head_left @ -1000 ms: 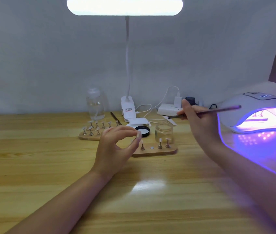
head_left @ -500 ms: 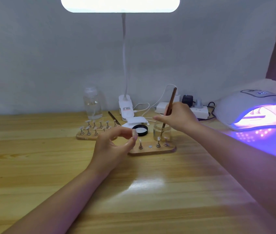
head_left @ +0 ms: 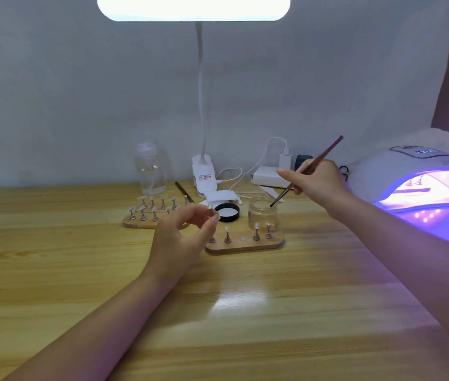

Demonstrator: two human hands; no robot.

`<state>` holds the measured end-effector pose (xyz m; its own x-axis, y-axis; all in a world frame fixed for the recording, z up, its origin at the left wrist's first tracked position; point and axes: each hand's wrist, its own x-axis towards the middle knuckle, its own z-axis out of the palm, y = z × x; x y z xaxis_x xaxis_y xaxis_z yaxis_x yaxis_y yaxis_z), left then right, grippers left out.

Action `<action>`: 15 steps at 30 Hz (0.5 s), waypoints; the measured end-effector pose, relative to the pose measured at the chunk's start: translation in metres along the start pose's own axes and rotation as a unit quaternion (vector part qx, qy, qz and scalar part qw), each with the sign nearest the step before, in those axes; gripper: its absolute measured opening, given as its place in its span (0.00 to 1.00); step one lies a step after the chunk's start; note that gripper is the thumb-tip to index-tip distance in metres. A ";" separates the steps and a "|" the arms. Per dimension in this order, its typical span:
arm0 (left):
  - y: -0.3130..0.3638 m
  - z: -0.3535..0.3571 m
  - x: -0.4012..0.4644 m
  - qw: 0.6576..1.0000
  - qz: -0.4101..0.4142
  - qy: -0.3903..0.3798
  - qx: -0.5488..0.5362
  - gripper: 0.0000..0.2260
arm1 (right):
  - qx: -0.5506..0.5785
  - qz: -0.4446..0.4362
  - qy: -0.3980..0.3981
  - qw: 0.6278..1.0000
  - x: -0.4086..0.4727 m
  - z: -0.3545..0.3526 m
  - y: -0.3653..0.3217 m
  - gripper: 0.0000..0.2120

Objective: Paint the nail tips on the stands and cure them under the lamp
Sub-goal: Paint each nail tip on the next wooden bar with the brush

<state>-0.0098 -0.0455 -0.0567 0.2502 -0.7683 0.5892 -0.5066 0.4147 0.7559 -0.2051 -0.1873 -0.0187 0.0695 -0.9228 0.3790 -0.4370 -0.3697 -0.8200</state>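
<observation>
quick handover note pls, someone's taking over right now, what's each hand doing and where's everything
Right hand grips the brush, bristle end at the mouth of the open jar.
Left hand pinches one small nail stand above the table.
Front board carries four stands and one bare slot; back board is full of stands.
Curing lamp is lit, with stands inside.
Left: paint the held tip, cure it, then the others.

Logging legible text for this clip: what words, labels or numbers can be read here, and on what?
White dome-shaped curing lamp, top display: lit digits, too blurred to read.
White clip base of the desk lamp, sticker: red and dark print, too small to read.
Nothing else carries readable text.
</observation>
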 end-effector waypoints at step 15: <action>-0.004 0.001 0.002 0.999 0.045 -0.010 0.011 0.08 | 0.195 -0.164 0.021 0.967 -0.074 0.025 -0.016 0.08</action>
<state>-0.0083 -0.0490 -0.0591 0.1864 -0.7373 0.6493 -0.5450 0.4723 0.6928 -0.1809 -0.1156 -0.0439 0.1070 -0.7473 0.6558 -0.0264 -0.6615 -0.7495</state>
